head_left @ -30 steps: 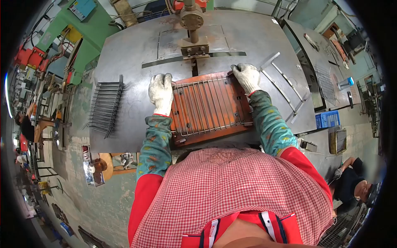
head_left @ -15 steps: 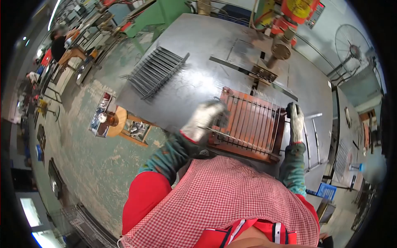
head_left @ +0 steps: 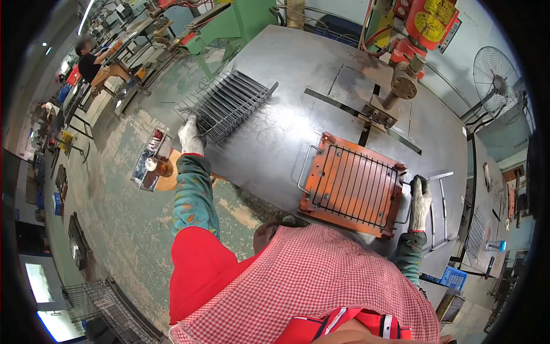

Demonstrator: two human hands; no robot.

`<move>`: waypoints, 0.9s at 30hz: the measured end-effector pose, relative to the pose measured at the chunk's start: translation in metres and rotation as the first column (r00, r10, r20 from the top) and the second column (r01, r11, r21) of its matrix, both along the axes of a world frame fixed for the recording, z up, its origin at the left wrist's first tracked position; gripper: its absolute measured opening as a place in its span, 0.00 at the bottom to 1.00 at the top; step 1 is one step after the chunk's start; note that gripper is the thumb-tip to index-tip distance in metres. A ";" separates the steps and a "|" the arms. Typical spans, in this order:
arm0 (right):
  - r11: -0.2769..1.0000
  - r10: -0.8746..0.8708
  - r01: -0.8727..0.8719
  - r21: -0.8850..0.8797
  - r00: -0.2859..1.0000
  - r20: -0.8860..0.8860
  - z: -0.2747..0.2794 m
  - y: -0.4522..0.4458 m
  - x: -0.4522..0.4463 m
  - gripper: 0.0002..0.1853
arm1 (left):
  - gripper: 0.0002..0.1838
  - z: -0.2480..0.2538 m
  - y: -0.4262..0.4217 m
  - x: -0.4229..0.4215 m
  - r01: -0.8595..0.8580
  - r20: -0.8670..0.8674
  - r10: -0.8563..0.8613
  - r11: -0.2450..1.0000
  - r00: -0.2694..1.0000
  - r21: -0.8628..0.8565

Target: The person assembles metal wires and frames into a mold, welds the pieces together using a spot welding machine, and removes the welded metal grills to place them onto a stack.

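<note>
My left hand (head_left: 191,136), in a pale glove, is closed on the near-left edge of a wire rack (head_left: 186,105) at the stack of dark metal racks (head_left: 238,94). The rack overlaps the stack, and part of my fingers is hidden. On the table in front of me lies an orange metal fixture (head_left: 312,198) with dark parallel rods (head_left: 358,183) across it and a wire handle (head_left: 302,172) on its left side. My right hand (head_left: 421,200), gloved with dark fingertips, is curled around the handle on the fixture's right side.
The steel table (head_left: 275,63) carries a machine head (head_left: 404,83) behind the fixture. Flat metal strips (head_left: 444,209) lie right of my right hand. A round stool (head_left: 167,180) and a small tray (head_left: 146,166) stand left. Another person (head_left: 91,63) sits far left.
My left hand has moved from the fixture's left side to the stack at the far left, with a wire rack in it. My right hand stays at the fixture's right side.
</note>
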State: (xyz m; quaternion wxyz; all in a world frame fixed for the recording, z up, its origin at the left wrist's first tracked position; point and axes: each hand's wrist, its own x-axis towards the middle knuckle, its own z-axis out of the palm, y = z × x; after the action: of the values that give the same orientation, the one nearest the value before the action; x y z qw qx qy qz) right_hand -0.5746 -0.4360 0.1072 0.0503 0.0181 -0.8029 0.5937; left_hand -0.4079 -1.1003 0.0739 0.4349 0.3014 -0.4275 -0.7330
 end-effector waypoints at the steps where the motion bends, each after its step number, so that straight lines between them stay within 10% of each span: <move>1: 1.000 -0.001 0.001 0.002 1.000 -0.001 -0.003 0.001 -0.002 0.14 | 0.14 0.003 0.002 -0.002 0.001 -0.001 -0.001 1.000 1.000 0.002; 3: 1.000 -0.028 0.028 -0.014 1.000 -0.004 -0.012 0.005 -0.005 0.13 | 0.19 0.011 0.004 -0.002 -0.006 0.404 0.053 0.993 0.913 -0.115; 4: 1.000 -0.028 0.028 -0.012 1.000 -0.005 -0.011 0.005 -0.004 0.13 | 0.28 0.035 0.013 0.003 0.094 0.724 0.194 0.937 0.662 -0.337; 8: 0.995 -0.071 0.073 0.063 0.997 -0.029 -0.011 0.001 -0.001 0.13 | 0.40 0.063 0.027 0.009 0.406 0.916 0.349 0.822 0.197 -0.400; 24: 0.983 -0.129 0.143 0.112 0.984 -0.123 -0.028 0.002 0.006 0.17 | 0.27 0.046 0.012 0.001 0.587 0.926 0.344 0.722 0.155 -0.367; 27: 0.908 -0.252 0.268 0.323 0.963 -0.091 0.009 -0.029 0.032 0.26 | 0.21 0.024 -0.017 0.021 0.823 0.867 0.324 0.311 0.379 -0.476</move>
State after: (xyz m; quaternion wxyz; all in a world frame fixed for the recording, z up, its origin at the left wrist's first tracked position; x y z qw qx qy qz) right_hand -0.5426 -0.4652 0.1164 0.1440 -0.0667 -0.8854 0.4370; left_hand -0.3870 -1.1175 0.0983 0.0667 0.2423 -0.9562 -0.1497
